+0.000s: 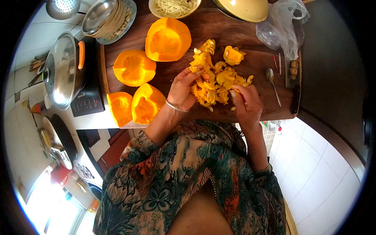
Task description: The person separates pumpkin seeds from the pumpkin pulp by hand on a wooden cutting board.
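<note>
A loose heap of stringy pumpkin pulp (225, 80) with pale seeds lies on the dark wooden board. My left hand (183, 89), a bracelet on its wrist, is closed on the heap's left side. At the lower right edge of the pulp, my right hand (248, 102) has its thumb and fingers pinched together on it; whether a single seed sits between them is hidden. Scooped-out pumpkin pieces rest left of my hands: a large one (168, 39), another below it (134, 68), and two near the front edge (147, 103) (120, 108). A separate pulp clump (234, 55) lies behind the heap.
A spoon (273, 87) and a knife (295, 92) lie at the right. Behind stand a bowl of pale shreds (175, 15), a yellow lid (244, 8) and a plastic bag (284, 25). Stacked metal bowls (100, 17) and a lidded pan (62, 70) on a cooktop are left.
</note>
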Demonstrator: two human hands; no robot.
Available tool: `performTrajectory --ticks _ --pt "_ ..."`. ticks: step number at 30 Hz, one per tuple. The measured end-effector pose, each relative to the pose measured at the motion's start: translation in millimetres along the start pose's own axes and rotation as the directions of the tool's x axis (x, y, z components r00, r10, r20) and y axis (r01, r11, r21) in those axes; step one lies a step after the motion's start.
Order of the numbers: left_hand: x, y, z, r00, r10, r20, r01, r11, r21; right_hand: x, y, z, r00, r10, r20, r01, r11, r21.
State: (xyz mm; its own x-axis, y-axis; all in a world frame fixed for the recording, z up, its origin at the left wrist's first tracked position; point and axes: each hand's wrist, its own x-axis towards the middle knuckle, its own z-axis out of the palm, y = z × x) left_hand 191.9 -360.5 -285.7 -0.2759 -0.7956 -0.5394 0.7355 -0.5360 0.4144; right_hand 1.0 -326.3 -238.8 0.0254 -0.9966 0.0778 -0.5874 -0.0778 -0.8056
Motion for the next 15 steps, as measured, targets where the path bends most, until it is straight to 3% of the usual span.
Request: performTrajectory --ticks 3,6,9,12,15 --pt "1 2 -4 1.000 -0.002 -0.004 0.002 0.999 -0.051 -4 23 -9 0.999 -0.001 -0.047 -0.003 0.996 -0.089" --pt "4 2 -5 1.000 -0.011 0.015 0.013 0.997 -0.073 -3 44 -11 0.990 -0.140 0.027 0.135 0.857 -0.498" --pt "1 0 -5 0.999 -0.024 0.028 0.026 0.996 -0.091 0 25 -12 0.988 -0.080 -0.129 0.064 0.990 -0.127" --pt "3 1 8 1.000 -0.030 -0.008 0.029 0.993 -0.113 2 6 -3 0.984 0.005 0.177 -0.041 0.979 0.199" --pt "-1 -1 7 0.999 -0.029 -0.027 0.026 0.990 -0.137 1 -5 21 0.925 0.188 0.332 -0.263 0.944 0.199"
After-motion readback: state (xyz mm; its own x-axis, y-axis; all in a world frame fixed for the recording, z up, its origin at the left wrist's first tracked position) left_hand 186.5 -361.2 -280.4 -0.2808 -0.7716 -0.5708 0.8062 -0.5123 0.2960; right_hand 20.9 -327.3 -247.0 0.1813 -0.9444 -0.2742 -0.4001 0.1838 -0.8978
